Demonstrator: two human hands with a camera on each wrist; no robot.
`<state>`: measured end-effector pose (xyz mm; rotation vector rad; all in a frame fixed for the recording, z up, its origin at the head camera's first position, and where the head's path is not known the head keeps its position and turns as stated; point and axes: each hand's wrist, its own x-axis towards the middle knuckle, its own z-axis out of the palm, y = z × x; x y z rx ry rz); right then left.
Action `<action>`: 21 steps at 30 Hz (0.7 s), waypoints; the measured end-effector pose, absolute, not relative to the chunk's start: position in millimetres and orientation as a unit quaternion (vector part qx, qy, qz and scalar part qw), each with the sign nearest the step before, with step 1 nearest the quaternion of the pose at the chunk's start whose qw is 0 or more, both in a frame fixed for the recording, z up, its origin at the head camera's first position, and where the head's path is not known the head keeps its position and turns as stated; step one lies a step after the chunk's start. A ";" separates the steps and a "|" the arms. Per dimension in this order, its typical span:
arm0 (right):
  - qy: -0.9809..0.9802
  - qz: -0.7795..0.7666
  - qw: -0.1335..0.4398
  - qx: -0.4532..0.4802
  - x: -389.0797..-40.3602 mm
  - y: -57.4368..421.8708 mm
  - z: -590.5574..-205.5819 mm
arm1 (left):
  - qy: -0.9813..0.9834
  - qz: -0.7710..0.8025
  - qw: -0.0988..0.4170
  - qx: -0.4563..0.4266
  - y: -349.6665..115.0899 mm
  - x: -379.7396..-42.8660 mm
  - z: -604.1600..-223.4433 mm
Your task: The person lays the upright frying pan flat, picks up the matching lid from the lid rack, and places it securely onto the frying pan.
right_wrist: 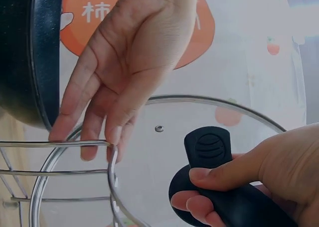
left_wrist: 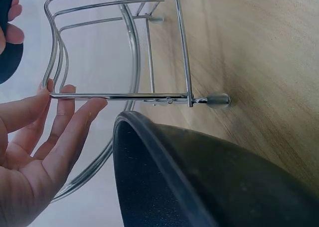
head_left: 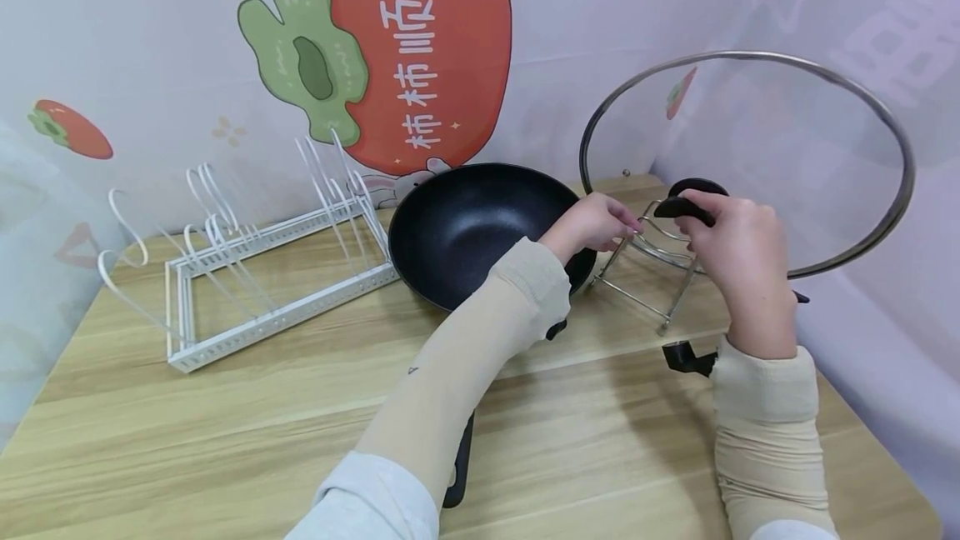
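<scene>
My right hand (head_left: 742, 257) grips the black handle (right_wrist: 207, 149) of a large glass pot lid (head_left: 813, 157) with a steel rim. The lid stands upright, its face turned toward me. My left hand (head_left: 592, 223) pinches the top corner of a small steel wire rack (left_wrist: 119, 96). In the left wrist view, the thumb and fingers lie on either side of the wire. The lid's rim passes behind the rack's wires; whether it rests in them I cannot tell. Just left of the rack stands a black wok (head_left: 480, 232), partly hidden behind my left forearm.
A white metal rack (head_left: 285, 315) with curved uprights stands at the left of the wooden table (head_left: 225, 440). A long black handle (head_left: 462, 465) extends toward the front edge below the wok. Near my right wrist lies a small black piece (head_left: 678, 357), partly covered by the sleeve.
</scene>
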<state>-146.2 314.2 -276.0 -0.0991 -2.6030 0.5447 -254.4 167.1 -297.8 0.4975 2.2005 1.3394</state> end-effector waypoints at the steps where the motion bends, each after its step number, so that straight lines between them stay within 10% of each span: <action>1: -0.949 0.199 0.242 -0.036 -145.6 314.7 -275.4 | 0.810 0.495 0.255 0.185 167.2 -254.5 -298.0; 21: -0.934 0.202 0.289 -0.046 -135.0 317.6 -259.7 | 0.798 0.479 0.286 0.228 161.7 -258.3 -294.1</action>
